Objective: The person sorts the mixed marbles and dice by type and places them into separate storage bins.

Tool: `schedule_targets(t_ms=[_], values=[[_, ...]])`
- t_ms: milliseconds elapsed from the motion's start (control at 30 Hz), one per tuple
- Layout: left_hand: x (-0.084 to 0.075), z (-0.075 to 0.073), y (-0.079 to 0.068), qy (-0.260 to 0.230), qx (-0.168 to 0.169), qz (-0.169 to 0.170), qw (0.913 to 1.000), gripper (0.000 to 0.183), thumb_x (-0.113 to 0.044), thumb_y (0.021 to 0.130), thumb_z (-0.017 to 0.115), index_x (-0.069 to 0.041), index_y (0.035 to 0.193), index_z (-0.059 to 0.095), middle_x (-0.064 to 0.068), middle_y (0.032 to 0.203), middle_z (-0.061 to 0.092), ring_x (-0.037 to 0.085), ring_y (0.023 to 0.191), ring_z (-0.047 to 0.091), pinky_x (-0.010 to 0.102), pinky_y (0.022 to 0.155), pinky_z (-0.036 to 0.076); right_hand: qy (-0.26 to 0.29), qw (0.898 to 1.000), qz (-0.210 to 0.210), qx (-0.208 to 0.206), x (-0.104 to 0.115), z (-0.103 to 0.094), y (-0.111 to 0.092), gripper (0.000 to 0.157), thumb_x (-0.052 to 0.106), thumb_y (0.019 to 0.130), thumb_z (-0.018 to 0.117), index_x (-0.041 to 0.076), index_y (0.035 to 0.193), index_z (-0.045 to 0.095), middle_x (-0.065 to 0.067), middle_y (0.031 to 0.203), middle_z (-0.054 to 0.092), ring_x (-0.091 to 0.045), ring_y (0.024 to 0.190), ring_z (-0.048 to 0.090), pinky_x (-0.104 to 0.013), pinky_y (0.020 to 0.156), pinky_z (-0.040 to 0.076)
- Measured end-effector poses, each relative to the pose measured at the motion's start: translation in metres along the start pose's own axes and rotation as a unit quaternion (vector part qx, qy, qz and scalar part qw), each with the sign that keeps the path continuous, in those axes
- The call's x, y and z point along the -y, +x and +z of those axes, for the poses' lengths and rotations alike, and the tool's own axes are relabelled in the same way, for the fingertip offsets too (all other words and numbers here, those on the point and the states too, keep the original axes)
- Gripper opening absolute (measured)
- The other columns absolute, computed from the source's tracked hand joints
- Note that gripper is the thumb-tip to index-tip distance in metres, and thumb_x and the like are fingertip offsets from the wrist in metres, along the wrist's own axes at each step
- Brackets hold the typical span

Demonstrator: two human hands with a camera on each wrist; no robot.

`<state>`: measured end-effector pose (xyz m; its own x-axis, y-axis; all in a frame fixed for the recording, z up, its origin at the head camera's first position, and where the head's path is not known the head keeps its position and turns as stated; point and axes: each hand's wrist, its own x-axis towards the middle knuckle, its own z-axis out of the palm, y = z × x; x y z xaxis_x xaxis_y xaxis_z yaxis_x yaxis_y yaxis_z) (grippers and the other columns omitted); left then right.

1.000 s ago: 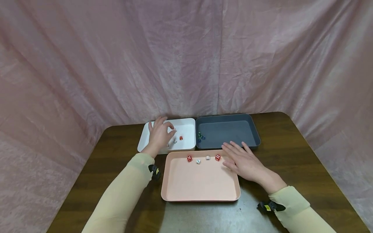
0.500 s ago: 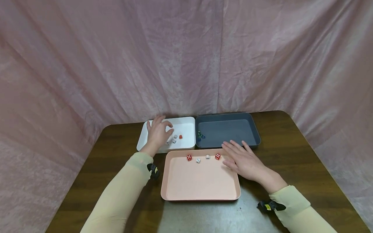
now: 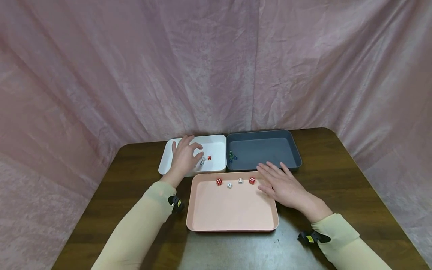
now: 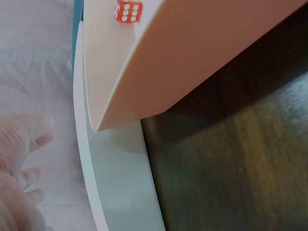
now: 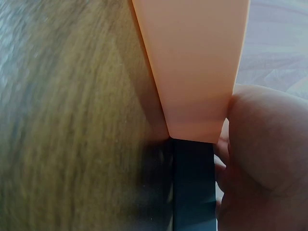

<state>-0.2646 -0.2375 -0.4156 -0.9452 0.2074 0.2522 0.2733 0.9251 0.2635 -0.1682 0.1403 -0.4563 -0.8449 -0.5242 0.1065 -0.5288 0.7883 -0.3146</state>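
Observation:
My left hand (image 3: 185,158) hovers over the white tray (image 3: 216,144), thumb and forefinger spread apart with nothing between them. Just beside the thumb lie small white dice (image 3: 202,162) and a red die (image 3: 209,158). Straight fingers of my right hand (image 3: 282,188) reach across the right rim of the pink tray (image 3: 233,213). Along that tray's far side sit a red die (image 3: 219,182), a white die (image 3: 229,185), another white die (image 3: 240,180) and a second red die (image 3: 252,180). In the left wrist view, one red die (image 4: 128,11) shows inside the pink tray.
Behind the pink tray, a dark grey tray (image 3: 266,150) adjoins the white one. Green and blue dice (image 3: 232,157) are clustered at its left end. The trays stand on a brown wooden table (image 3: 330,168), with a pink curtain (image 3: 216,75) hanging behind it.
A white die that was at the left fingertips now lies in the white tray. The left thumb and forefinger have parted slightly. My right hand keeps its place.

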Motion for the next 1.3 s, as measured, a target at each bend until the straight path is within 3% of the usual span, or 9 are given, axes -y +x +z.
schedule_targets(t_ms=[600,1300], values=[[-0.024,-0.001,-0.031,-0.001,0.008,0.053,0.9986,0.036,-0.032,0.102,0.083,-0.013,0.134,0.081,0.021,0.169,0.046,0.047,0.163,0.029,0.081,0.124,0.016,0.002,1.0,0.003,-0.001,0.0,-0.003,-0.004,0.072,0.043,0.112,0.064,0.006,0.17,0.042,-0.015,0.175,0.04,-0.04,0.165,0.028,-0.07,0.13,0.01],[-0.052,0.009,-0.075,-0.042,0.005,0.131,0.9905,0.028,-0.025,0.092,0.093,-0.015,0.118,0.085,0.02,0.16,0.057,0.049,0.157,0.039,0.083,0.121,0.02,0.001,1.0,0.003,0.006,-0.003,-0.008,-0.014,0.073,0.043,0.112,0.064,0.007,0.171,0.04,-0.013,0.177,0.038,-0.039,0.166,0.026,-0.069,0.131,0.007]])
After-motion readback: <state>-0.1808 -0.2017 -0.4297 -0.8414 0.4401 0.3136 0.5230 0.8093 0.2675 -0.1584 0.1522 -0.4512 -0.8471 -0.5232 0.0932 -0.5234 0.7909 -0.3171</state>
